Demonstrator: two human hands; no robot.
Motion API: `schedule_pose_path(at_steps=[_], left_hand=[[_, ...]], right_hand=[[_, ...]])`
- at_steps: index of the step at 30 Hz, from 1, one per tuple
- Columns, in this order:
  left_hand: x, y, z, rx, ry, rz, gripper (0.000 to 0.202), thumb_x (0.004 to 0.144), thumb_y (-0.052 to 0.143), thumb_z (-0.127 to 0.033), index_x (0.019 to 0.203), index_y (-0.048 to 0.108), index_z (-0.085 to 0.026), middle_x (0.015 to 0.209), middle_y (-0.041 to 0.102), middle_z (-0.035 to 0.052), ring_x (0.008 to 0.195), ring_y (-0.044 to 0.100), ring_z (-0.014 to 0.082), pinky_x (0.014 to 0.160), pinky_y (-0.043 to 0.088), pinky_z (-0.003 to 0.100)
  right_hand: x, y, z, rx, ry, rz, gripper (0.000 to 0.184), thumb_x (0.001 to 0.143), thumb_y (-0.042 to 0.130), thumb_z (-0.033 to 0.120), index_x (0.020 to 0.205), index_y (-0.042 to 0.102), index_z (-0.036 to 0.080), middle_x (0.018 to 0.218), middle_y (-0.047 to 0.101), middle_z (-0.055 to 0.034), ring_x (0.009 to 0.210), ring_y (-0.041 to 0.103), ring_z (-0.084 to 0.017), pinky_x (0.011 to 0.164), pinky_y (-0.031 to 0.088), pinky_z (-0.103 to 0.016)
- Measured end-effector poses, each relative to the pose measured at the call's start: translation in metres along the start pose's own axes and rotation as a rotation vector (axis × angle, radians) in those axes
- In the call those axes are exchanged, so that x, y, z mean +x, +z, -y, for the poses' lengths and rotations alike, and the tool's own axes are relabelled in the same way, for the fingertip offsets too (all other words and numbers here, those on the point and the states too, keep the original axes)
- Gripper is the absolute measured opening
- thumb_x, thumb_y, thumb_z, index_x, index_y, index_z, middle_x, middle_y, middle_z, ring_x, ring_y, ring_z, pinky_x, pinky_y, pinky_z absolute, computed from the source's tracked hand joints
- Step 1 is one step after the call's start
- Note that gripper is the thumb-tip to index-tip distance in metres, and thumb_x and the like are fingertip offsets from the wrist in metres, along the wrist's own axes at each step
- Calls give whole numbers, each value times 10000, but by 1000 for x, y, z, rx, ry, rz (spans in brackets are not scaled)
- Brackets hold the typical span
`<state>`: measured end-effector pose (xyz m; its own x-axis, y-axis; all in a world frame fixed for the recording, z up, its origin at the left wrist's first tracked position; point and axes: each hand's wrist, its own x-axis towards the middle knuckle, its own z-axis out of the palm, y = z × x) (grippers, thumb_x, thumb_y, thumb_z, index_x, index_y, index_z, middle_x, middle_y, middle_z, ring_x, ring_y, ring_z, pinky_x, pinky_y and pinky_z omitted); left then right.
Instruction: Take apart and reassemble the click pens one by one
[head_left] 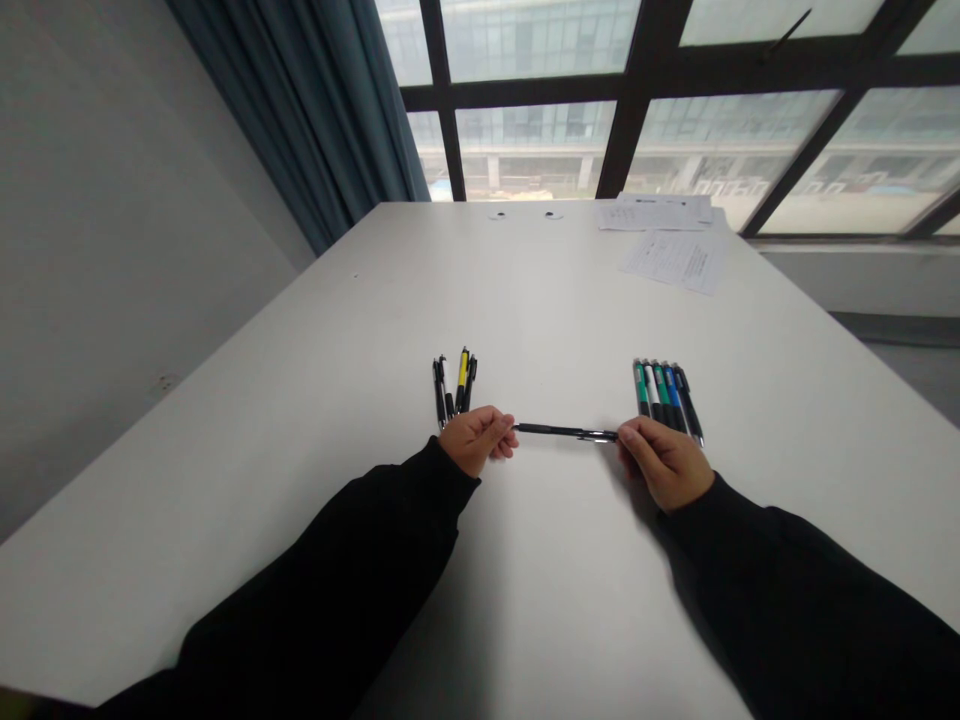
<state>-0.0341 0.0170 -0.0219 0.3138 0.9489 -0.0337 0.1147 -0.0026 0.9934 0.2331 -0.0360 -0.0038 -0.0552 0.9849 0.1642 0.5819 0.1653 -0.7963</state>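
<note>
A black pen point(562, 431) is stretched level between my two hands, above the white table. My left hand point(480, 438) pinches its left end, the tip side. At the clip end, my right hand point(664, 462) grips it between thumb and fingers. Just beyond my left hand lies a loose group of pens, among them a yellow pen point(462, 375) and a black pen point(439, 390). Behind my right hand several pens lie side by side, with a green pen point(641, 385), a blue pen point(673, 392) and a black pen point(688, 400); their lower ends are partly hidden.
The white table point(525, 300) runs back to a window point(532, 150). Printed papers point(671, 258) rest at its far right. Two cable holes point(553, 215) are at the far edge. A blue curtain point(315, 110) hangs at the left, beside a grey wall.
</note>
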Motion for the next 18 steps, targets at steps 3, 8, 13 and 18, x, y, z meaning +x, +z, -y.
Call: schedule_pose_path(at_steps=[3,8,13,18], left_hand=[[-1,-1,-2,63,-6,11,491,828,550,-587,644,601,-135,551,628,32,432,518,78,413,378,190],[-5,3,-10,82,-33,67,487,853,525,-548,596,577,-137,448,541,-7,356,433,48,367,323,166],[-8,9,-15,-170,-183,165,489,778,586,-611,754,595,-123,487,566,-14,317,483,82,279,320,171],[-8,10,-16,-317,-379,441,506,662,736,-578,778,645,-94,574,650,55,423,590,128,333,419,193]], right_hand=[[0,0,-1,3,1,8,407,952,404,460,659,527,205,499,555,13,438,507,-125,494,397,-269],[1,2,-3,1,27,-9,468,952,369,522,624,498,214,469,529,14,410,476,-124,457,381,-263],[1,2,-3,13,18,-27,482,951,360,539,607,475,221,456,512,14,421,476,-131,470,376,-275],[1,3,-1,26,28,-53,513,955,360,528,563,469,216,447,501,10,419,458,-125,477,366,-278]])
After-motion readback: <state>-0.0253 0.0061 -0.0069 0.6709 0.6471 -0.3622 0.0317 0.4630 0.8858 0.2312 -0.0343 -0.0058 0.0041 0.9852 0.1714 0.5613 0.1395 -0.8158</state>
